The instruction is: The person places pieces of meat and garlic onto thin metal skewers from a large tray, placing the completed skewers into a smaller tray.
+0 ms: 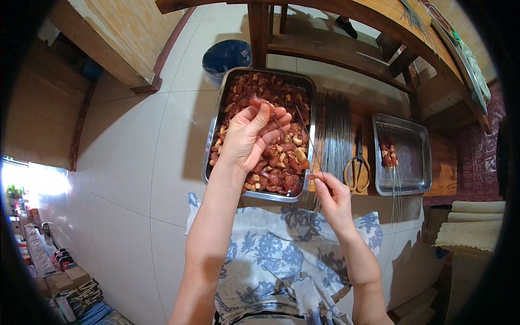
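My left hand (254,132) is above a deep metal tray (207,158) full of raw meat chunks (280,172), some pale and fatty. Between its thumb and fingers it pinches a piece of raw meat (260,101). My right hand (333,197), by the tray's near right corner, grips a thin metal skewer (291,142) that slants up to the meat in my left hand; a second thin rod crosses beside it. Right of the tray lies a thick bundle of metal skewers (335,126). A smaller metal tray (410,138) holds a few loaded meat skewers (388,153), their bare ends jutting over its near edge.
Scissors (357,166) with tan handles lie between the skewer bundle and the small tray on a wooden bench (443,162). Behind the large tray stands a blue-lined bin (227,57). A wooden table (365,18) rises at the back. Someone's shod foot (346,27) shows beneath it.
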The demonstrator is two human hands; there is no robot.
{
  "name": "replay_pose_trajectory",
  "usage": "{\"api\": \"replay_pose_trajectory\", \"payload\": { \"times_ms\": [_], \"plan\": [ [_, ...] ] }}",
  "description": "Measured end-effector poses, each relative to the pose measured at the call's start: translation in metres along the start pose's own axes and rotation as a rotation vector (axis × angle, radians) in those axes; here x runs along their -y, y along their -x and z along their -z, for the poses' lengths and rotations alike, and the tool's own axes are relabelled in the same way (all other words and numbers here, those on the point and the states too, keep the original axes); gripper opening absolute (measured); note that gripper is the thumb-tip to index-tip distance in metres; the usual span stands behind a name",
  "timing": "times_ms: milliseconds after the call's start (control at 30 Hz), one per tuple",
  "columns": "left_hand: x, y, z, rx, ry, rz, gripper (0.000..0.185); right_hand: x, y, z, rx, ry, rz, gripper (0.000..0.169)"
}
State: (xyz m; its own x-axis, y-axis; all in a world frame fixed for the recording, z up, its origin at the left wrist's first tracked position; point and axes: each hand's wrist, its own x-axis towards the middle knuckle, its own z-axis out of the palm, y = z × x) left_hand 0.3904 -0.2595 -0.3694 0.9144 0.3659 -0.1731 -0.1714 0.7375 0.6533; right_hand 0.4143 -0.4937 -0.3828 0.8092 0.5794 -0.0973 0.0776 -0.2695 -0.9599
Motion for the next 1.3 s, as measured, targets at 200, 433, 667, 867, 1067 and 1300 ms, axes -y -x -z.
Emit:
{"api": "replay_pose_trajectory", "payload": {
  "times_ms": [200, 433, 667, 867, 1067, 1300],
  "plan": [
    [-0.003, 0.004, -0.004, 0.062, -0.121, 0.018, 0.022, 0.001, -0.001, 0.004, 0.002, -0.020, -0.015, 0.019],
    [-0.011, 0.000, 0.000, -0.039, -0.179, -0.140, 0.021, -0.001, 0.001, 0.004, 0.003, 0.001, 0.016, 0.018],
    [-0.003, 0.002, 0.000, -0.004, -0.107, -0.070, 0.018, -0.003, 0.000, 0.002, 0.001, 0.013, -0.018, 0.018],
    [0.006, 0.004, 0.001, -0.048, 0.151, -0.010, 0.015, 0.003, -0.001, 0.001, 0.033, 0.048, -0.003, 0.018],
    [0.021, 0.008, -0.005, -0.009, 0.191, 0.043, 0.012, -0.001, 0.002, -0.006, -0.021, 0.012, 0.020, 0.020],
    [0.045, 0.020, -0.021, -0.004, -0.077, 0.002, 0.021, 0.007, -0.001, -0.004, -0.013, -0.230, -0.079, 0.022]
  ]
}}
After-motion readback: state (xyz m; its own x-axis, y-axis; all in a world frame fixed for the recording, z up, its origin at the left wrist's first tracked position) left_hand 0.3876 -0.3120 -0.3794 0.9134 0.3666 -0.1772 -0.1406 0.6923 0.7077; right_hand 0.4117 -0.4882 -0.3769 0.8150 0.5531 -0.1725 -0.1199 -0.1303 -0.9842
